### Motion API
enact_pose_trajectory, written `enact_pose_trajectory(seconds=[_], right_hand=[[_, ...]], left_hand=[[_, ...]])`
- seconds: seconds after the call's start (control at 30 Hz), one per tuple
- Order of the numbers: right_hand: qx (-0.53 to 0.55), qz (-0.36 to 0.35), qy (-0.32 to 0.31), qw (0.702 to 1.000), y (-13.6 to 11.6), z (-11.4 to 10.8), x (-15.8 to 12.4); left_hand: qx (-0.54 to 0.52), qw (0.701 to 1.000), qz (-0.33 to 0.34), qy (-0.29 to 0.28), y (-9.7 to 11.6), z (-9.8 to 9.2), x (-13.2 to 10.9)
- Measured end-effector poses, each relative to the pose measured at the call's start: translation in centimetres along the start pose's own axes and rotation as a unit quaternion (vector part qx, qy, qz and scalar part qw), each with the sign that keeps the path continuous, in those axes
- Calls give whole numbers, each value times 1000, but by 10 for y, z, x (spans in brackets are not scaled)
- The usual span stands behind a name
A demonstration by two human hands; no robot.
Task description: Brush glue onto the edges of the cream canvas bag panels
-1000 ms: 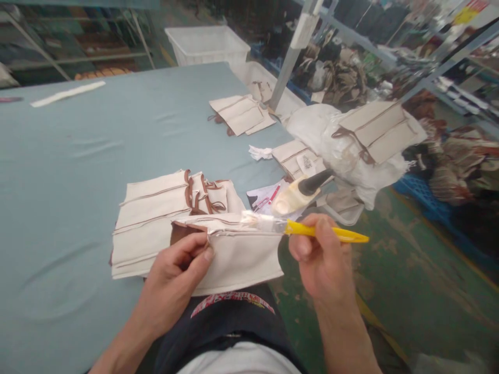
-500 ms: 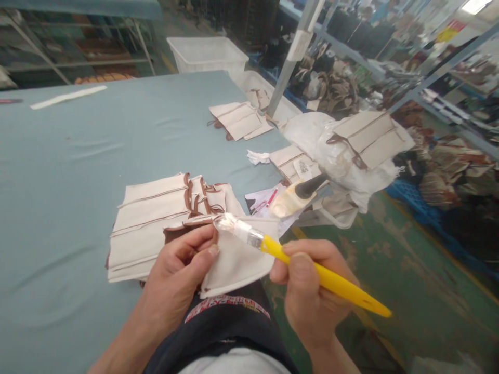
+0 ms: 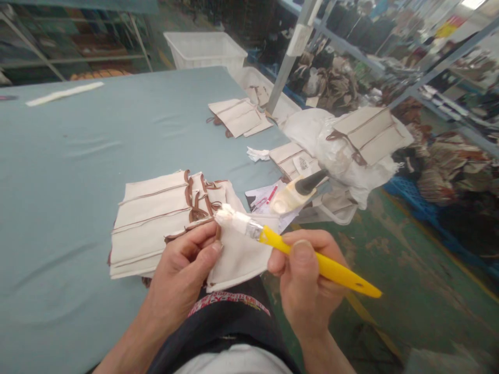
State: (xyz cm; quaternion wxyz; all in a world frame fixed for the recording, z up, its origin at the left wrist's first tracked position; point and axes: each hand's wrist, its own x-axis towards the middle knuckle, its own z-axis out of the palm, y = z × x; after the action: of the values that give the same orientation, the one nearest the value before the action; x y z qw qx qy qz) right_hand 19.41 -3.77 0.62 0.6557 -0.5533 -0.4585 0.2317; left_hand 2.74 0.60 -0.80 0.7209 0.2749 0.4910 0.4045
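My right hand [image 3: 307, 280] is closed on a yellow-handled brush [image 3: 315, 262], its pale bristles resting on the top edge of a cream canvas piece [image 3: 239, 257] with brown trim. My left hand [image 3: 181, 270] pinches that same canvas piece at its left edge, thumb on top. Just behind it on the table lies a stack of similar canvas pieces [image 3: 156, 218] with brown straps.
A glue bottle with a black cap [image 3: 298, 189] lies on papers right of the stack. More canvas pieces [image 3: 239, 117] sit farther back, and a white bag with pieces [image 3: 362, 140] is at the right. White bins [image 3: 205, 49] stand behind the blue-grey table [image 3: 78, 156].
The brush has swung from lying flat along the canvas edge to pointing up-left, its bristles now near my left thumb. My right hand dropped lower and closer to me.
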Motion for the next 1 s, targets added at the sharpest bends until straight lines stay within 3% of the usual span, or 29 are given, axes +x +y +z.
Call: enact_pose_trajectory(seconds=[0.1,0.2,0.4,0.57,0.63,0.73,0.8,1.0], right_hand=[[-9,15,17,1000,1,0,0],[-36,22,-18,999,3,-1,0],[-7,18,8,1000,5,1,1],[-9,34,-43,998,5,9,1],[19,43,-34,998,7,12,4],[-3,9,36,999,19,14,18],[-72,-40,48,995,34,15,30],[-187,-91,-79,975,59,30,42]], left_hand=[[7,1000,5,12,1,0,-1],[38,998,44,25,2,-2,0],[118,991,68,-11,4,-5,2],[147,984,104,-1,8,-2,3],[152,982,113,0,8,-4,5],[154,984,91,-11,7,-10,7],[146,987,62,-14,4,-15,7],[60,998,-21,8,-1,-24,4]])
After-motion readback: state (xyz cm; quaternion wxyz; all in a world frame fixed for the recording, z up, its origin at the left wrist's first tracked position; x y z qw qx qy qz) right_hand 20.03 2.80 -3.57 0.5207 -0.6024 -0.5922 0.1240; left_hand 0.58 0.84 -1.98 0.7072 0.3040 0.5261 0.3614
